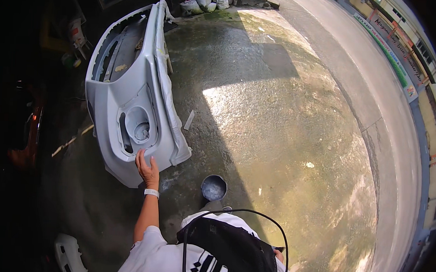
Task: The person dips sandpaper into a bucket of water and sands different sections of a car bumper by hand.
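Note:
A light grey car bumper (115, 95) stands ahead of me on the left, its long side running away from me. My left hand (147, 169) reaches to its near end with fingers spread and slightly bent. The fingertips rest on or just over the surface below the round fog-lamp recess (138, 125); I cannot tell whether they press on it. Nothing shows in that hand. Only a bit of my right hand (279, 256) shows at the lower right, beside a small dark thing (278, 248). Its fingers are mostly hidden.
A dark round bucket (214, 188) stands on the wet concrete near my feet. A pale flat strip (189, 120) lies beside the bumper. Another pale car part (70, 256) sits at the lower left. Filled sacks (203, 2) lie far back. A road (397, 158) curves along the right.

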The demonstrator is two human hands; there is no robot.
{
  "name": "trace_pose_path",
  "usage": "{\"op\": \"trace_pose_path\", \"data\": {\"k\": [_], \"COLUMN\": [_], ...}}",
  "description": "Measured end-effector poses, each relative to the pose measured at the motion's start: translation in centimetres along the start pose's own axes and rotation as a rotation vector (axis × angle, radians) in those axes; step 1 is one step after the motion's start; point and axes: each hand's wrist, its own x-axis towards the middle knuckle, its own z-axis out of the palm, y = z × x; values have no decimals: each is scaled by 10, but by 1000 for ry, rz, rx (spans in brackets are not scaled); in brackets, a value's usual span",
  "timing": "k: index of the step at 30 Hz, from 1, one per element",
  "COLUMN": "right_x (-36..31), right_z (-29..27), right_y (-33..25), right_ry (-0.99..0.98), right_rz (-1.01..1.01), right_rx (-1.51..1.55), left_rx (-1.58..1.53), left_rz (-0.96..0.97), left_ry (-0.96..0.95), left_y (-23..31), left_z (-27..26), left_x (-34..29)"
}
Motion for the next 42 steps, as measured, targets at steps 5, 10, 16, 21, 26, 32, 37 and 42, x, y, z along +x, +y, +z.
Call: {"op": "trace_pose_path", "data": {"k": [5,10,16,21,26,32,37,42], "right_x": [30,106,237,262,296,375,391,410], "right_z": [-9,-13,-11,21,17,23,88,140], "right_y": [-42,-131,-290,-447,-543,-576,-658,-767], "right_ry": [0,-35,-129,-219,-332,-469,-462,-551], "right_rz": [87,227,79,-132,-205,-39,-127,-320], "right_rx": [133,536,400,372,344,73,-128,-59], "left_rx": [102,180,271,210,1,-1,67,44], "left_rz": [-163,-384,-987,-1107,-1020,-1094,-1257,-1328], "left_ry": [-135,-483,-398,-329,-578,-562,-502,-466], "left_y": [-31,-117,-132,-104,-52,-39,-38,-30], "left_z": [-39,-99,-66,10,76,103,122,156], "left_x": [-162,-348,-448,-404,-268,-261,-298,-288]}}
